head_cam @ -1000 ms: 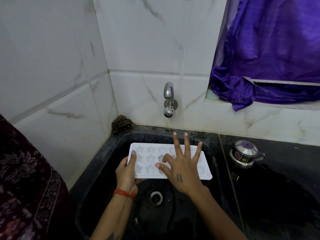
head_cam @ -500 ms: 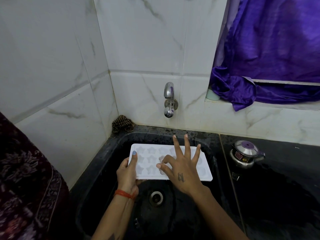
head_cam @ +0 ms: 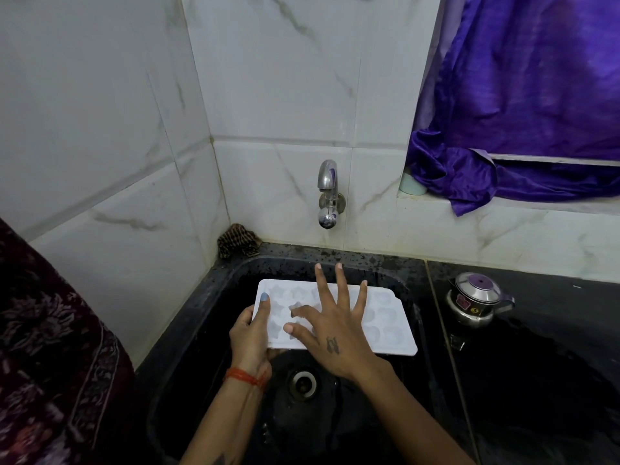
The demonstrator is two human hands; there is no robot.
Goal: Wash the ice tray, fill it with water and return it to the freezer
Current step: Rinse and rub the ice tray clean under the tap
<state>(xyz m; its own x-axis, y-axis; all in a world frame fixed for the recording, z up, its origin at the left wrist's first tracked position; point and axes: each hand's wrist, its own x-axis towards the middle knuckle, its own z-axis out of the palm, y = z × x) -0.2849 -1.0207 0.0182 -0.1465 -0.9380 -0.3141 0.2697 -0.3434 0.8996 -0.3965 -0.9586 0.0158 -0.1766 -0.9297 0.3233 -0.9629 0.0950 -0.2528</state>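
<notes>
**Ice tray held over sink, right hand spread on top**

The white ice tray (head_cam: 385, 317) is held level over the black sink (head_cam: 208, 330), below and in front of the wall tap (head_cam: 328, 193). No water stream is seen from the tap. Star-shaped cavities are visible at the tray's left end, rounder ones at its right end.

The tray's left end is gripped by the left hand (head_cam: 250, 333): thumb laid on the top face, the other fingers hidden underneath. An orange thread band (head_cam: 246, 377) is worn on that wrist.

The right hand (head_cam: 330, 327) is laid over the middle of the tray, fingers straight and fanned wide, index finger bent down into a cavity, thumb tip on the tray surface. Nothing is grasped by it. A small dark mark is seen on the back of the hand.

The sink drain (head_cam: 303, 384) lies just below the tray's near edge. A small steel kettle with a purple lid (head_cam: 476, 298) stands on the dark counter (head_cam: 553, 364) right of the sink. A brown patterned cloth (head_cam: 239, 243) is bunched in the back left corner. Purple curtain fabric (head_cam: 523, 95) hangs at upper right, draped over the ledge. A dark patterned sleeve (head_cam: 50, 347) fills the left edge.
</notes>
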